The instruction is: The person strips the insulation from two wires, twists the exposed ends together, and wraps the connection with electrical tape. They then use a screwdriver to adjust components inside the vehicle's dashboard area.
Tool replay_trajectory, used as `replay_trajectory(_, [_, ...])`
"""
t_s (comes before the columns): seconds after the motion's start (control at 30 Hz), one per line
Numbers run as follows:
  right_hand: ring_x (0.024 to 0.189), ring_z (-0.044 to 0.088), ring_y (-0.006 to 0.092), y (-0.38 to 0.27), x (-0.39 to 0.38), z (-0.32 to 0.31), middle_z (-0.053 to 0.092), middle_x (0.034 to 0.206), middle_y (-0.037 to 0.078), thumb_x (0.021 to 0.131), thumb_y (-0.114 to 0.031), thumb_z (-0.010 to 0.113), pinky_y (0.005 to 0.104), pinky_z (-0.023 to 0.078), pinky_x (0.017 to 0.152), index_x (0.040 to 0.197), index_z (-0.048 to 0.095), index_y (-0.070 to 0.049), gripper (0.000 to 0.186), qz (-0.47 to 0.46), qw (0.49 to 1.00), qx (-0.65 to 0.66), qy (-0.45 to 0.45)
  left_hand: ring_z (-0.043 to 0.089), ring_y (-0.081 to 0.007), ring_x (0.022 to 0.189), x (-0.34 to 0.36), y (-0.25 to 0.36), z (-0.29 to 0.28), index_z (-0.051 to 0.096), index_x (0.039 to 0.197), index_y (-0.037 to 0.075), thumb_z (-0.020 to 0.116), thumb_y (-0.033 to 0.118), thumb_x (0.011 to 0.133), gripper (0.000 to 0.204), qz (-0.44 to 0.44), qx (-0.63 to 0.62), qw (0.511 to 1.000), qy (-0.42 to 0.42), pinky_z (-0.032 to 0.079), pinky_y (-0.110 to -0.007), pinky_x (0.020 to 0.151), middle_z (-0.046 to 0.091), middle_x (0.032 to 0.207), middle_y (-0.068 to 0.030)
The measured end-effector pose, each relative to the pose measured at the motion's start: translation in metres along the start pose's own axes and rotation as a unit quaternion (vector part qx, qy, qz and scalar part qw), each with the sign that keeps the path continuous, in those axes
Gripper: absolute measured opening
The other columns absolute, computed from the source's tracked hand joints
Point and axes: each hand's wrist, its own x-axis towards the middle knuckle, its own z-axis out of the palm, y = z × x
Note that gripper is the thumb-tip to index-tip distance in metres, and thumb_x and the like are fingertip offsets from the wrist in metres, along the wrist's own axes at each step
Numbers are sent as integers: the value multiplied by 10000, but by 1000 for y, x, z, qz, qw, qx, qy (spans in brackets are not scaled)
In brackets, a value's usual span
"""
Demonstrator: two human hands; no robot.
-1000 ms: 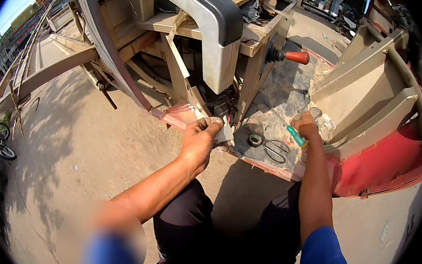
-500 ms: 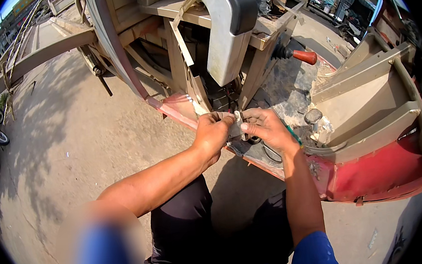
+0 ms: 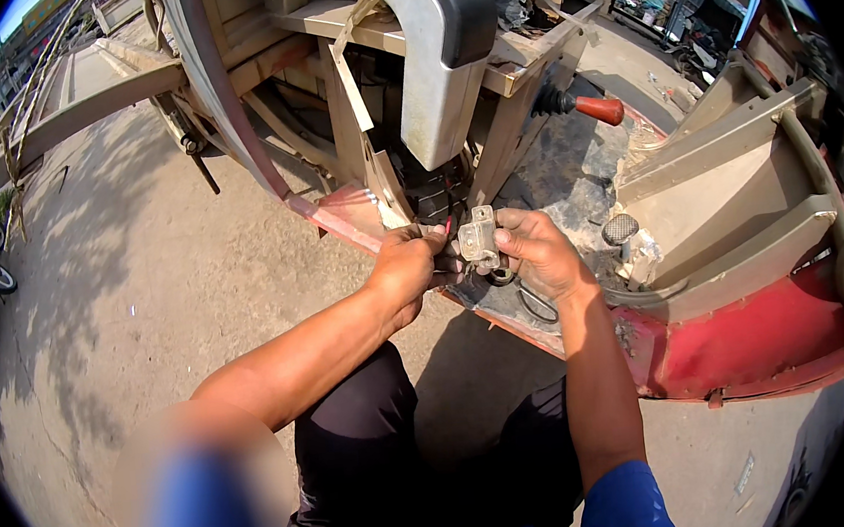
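Observation:
A small, dusty, pale metal bracket [image 3: 478,236] with holes and a raised middle is pinched between the thumb and fingers of my right hand [image 3: 539,251]. Its flat face is turned up toward me. My left hand [image 3: 409,273] is closed just left of the bracket, its fingertips reaching close to the bracket's edge. What the left fingers grip is hidden; a thin red wire [image 3: 449,226] shows beside the thumb. Both hands are over the edge of a vehicle's worn floor [image 3: 576,185], below a grey column cover [image 3: 438,101] with a black top.
A lever with a red knob [image 3: 599,109] stands to the right, beyond a round ribbed pedal [image 3: 620,229]. A black cable loop [image 3: 536,304] lies by the floor's edge. A beige step panel [image 3: 738,206] and red body panel [image 3: 761,349] bound the right side. Concrete ground [image 3: 162,276] spreads left.
The bracket has turned from edge-on to face-up, showing its holes. My left hand has drawn slightly left, and the hands are a little farther apart. The whole view has shifted slightly.

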Motion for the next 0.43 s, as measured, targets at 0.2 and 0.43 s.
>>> replay_trajectory(0.2, [895,662,208,-3,-1,-1,660,1030,148,906,-162,625,336,548,786,1164,556,96,371,-27,999,25,-7,606,-195,708,-14,4,-1,565,969,-21,489,-6,905,101,-1,12,998,-59,525,-338,632,618,866,-109])
replay_trajectory(0.43, [907,643,200,-7,0,8,650,1036,136,920,-155,614,332,529,797,1137,572,82,324,-41,999,28,8,564,-157,657,-19,0,2,575,956,9,634,105,866,144,89,151,978,-110,481,-295,562,605,817,-79])
